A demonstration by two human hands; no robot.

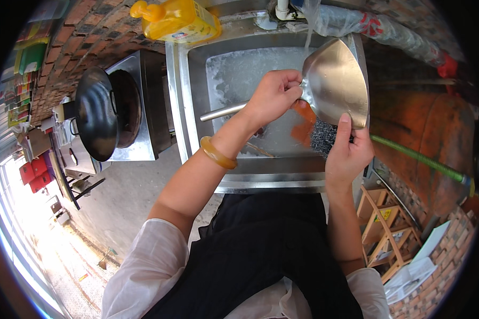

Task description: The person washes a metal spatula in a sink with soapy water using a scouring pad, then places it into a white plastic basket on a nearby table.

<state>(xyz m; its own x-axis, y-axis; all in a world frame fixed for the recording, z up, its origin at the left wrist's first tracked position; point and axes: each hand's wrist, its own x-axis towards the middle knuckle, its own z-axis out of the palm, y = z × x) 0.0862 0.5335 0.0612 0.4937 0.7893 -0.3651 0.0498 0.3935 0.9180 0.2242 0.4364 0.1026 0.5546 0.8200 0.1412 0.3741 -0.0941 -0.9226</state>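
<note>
While water fell in a thin stream [310, 33] at eleven o'clock, the metal spatula [338, 74] took centre stage, up over the right part of the sink, its broad blade tilted to catch the light and its handle slanting away toward half past eight. And what a two-point hold! At the blade's nine o'clock, the left grip [274, 95] was clenched around the neck, where handle met blade, presumably because that spot gave the firmest control. At six o'clock the right grip [348, 157] pinched the blade's near edge, thumb on top, seemingly to stop that wide face from swinging.

Just below, at seven o'clock, showed an orange patch [302, 130], too obscured to name, and at six a dark, rough-textured piece [324, 141], partly behind the right grip. Around it all ran the steel sink [183, 95], likely chosen as the backdrop so drips stayed contained.

Farther out, at ten o'clock, a yellow pump bottle [189, 24] stood by the sink's back corner, perhaps for easy reach. Toward half past eight, a black wok [97, 114] leaned tilted on the stove [151, 106], while a green hose [420, 158] stretched out at four.
</note>
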